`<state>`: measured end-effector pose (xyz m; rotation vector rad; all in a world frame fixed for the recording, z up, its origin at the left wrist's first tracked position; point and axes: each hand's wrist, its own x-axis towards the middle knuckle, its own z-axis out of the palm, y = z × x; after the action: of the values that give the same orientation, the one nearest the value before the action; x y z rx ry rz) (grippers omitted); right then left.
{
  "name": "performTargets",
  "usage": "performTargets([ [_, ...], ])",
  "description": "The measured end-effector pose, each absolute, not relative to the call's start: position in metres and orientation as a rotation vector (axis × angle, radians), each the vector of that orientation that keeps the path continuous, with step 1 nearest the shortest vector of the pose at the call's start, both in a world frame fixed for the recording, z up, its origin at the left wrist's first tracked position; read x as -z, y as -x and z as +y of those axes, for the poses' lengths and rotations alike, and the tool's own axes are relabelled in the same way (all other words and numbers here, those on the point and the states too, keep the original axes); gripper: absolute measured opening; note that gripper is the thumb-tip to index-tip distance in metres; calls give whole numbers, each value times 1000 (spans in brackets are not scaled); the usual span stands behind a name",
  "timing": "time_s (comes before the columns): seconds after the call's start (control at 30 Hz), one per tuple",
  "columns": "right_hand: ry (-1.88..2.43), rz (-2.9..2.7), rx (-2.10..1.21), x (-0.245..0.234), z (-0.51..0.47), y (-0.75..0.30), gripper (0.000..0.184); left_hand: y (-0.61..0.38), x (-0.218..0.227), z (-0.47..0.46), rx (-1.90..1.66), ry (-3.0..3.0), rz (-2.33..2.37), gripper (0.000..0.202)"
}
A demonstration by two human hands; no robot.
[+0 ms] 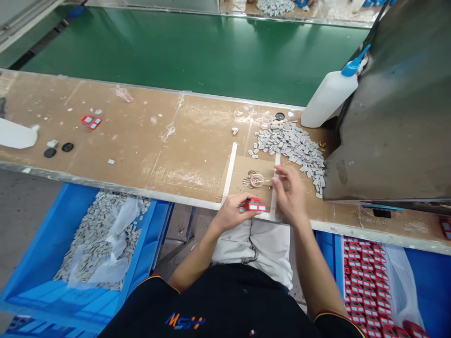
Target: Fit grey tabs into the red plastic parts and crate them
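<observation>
My left hand (233, 210) is closed around a small red frame part (256, 204) at the near edge of the cardboard-covered bench (141, 141). My right hand (289, 193) hovers just right of it, fingers curled in a pinch; what they hold is too small to make out. A small clear cup (257, 180) sits on a cardboard sheet just beyond both hands. A heap of small grey pieces (292, 148) lies behind the cup, to the right.
A white squeeze bottle with a blue cap (329, 96) leans against a grey metal machine (398, 108) at right. Below the bench, a blue bin of grey pieces (98, 234) sits left and a bin of red frames (366, 286) right. A green conveyor (197, 51) runs behind.
</observation>
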<state>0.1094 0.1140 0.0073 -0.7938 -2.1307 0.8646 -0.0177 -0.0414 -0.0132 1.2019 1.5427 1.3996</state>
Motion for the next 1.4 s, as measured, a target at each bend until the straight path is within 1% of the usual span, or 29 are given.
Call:
performTargets([
  [0.1, 958, -2223, -575, -8, 151, -121, 19, 18, 13, -41, -1422, -1215, 1509, 31],
  [0.17, 1006, -2326, -450, -4, 173, -125, 20, 18, 13, -41, -1427, -1209, 1503, 30],
  [0.3, 973, -2503, -289, 7, 194, -120, 21, 18, 12, -42, -1416, -1186, 1509, 27],
  [0.5, 959, -2514, -110, 11, 198, -111, 22, 18, 10, -43, -1426, -1193, 1477, 25],
  [0.67, 954, -2391, -153, 6, 178, -125, 27, 20, 11, -42, -1402, -1225, 1469, 24],
  [0.83, 902, -2422, -345, 13, 145, -145, 24, 22, 13, -40, -1368, -1239, 1440, 28],
  [1.03, 983, -2212, -435, 6, 119, -162, 23, 25, 11, -38, -1331, -1237, 1396, 32],
  [1.17, 998, -2320, -547, 6, 106, -160, 21, 27, 10, -37, -1348, -1206, 1302, 33],
  [1.27, 997, -2462, -477, 11, 110, -152, 21, 27, 10, -36, -1336, -1188, 1281, 34],
  [1.4, 987, -2676, -234, 10, 120, -142, 23, 27, 12, -37, -1322, -1178, 1295, 34],
])
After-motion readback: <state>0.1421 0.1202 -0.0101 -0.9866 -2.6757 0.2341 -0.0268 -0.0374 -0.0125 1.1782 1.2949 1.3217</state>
